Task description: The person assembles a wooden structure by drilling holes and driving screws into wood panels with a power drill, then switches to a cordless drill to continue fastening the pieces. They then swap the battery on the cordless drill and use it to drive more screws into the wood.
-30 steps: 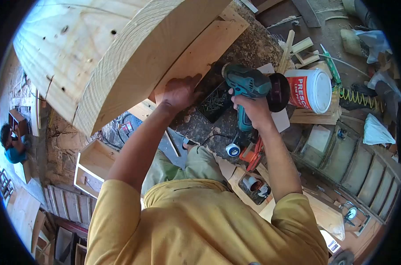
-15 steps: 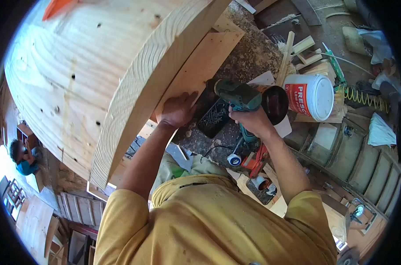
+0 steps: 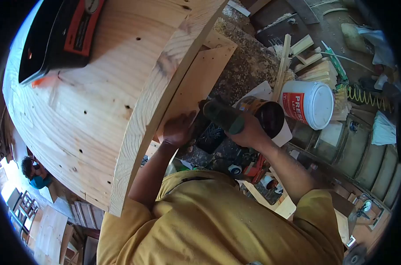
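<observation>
My right hand [image 3: 249, 133] grips a dark green cordless drill [image 3: 224, 117], its front end pointing at a pale wooden board [image 3: 196, 81]. Against that same board rests my left hand [image 3: 177, 130], its fingers stretched out close below the drill's tip. Whether a screw sits at the tip is too dark to make out. Between my hands lies a black tray [image 3: 210, 138] of loose screws. A large, thick wooden panel [image 3: 108, 110] with dark holes stands above and left of the board.
A black box with a red label [image 3: 79, 33] lies on the panel. Right of the drill are an open dark can [image 3: 271, 118] and a white bucket [image 3: 319, 105]. Wood offcuts [image 3: 301, 51] and a yellow coiled hose [image 3: 363, 98] lie beyond. Another person [image 3: 35, 172] is far left.
The drill has swung left and tilted, its front now lower beside the board. My left hand's fingers are closer together. The view has shifted, bringing the black box into sight.
</observation>
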Demonstrator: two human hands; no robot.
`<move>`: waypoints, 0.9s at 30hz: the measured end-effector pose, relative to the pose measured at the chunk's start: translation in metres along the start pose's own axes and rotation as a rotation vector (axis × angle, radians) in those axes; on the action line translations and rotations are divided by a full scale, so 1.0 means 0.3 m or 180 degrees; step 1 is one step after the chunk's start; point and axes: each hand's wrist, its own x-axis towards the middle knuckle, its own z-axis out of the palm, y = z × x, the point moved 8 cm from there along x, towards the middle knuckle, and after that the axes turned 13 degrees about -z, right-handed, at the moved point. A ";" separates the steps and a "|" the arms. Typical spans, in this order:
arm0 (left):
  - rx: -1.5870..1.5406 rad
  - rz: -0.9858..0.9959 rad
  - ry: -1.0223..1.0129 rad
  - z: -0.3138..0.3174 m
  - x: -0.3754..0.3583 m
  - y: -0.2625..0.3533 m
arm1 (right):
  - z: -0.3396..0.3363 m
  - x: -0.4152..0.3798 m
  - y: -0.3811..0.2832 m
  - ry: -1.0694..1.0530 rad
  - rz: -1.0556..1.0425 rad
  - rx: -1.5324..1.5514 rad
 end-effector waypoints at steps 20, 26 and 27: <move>-0.0161 -0.0093 -0.0021 0.006 -0.001 -0.008 | 0.000 0.068 -0.073 -0.0459 0.0205 -0.0215; -0.0012 -0.0193 -0.0212 0.030 -0.011 -0.014 | 0.079 0.013 0.017 -0.0030 0.0337 0.0296; -0.0016 -0.0193 -0.0169 0.025 -0.016 -0.010 | 0.098 -0.008 0.020 0.0100 0.0426 0.0616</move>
